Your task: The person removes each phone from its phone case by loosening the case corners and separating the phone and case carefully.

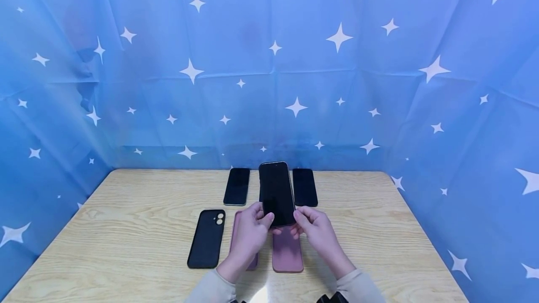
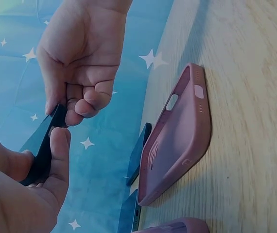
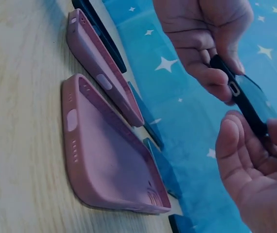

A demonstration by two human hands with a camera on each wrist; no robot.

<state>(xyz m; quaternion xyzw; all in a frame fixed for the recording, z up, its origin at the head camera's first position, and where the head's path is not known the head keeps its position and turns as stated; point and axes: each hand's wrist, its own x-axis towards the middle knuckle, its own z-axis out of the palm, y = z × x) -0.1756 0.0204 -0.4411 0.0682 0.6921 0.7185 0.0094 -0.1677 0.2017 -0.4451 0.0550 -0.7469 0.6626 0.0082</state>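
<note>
Both hands hold a phone in a black case (image 1: 276,193) above the table, its dark screen facing me. My left hand (image 1: 250,233) pinches its lower left corner, thumb at the front edge and fingers behind. The thumb and fingers of my right hand (image 1: 317,228) pinch the lower right corner. In the right wrist view the black case (image 3: 240,99) shows a port opening along its bottom edge. Below the hands lies a pink phone case (image 1: 288,254), hollow side up. A second pink case (image 1: 253,262) is partly hidden by the left hand.
An empty black phone case (image 1: 206,240) lies left of the pink ones. Farther back lie a dark phone (image 1: 237,186) on the left and another dark phone (image 1: 305,187) on the right. A blue star-patterned curtain (image 1: 269,97) encloses the wooden table (image 1: 139,228) behind and at both sides.
</note>
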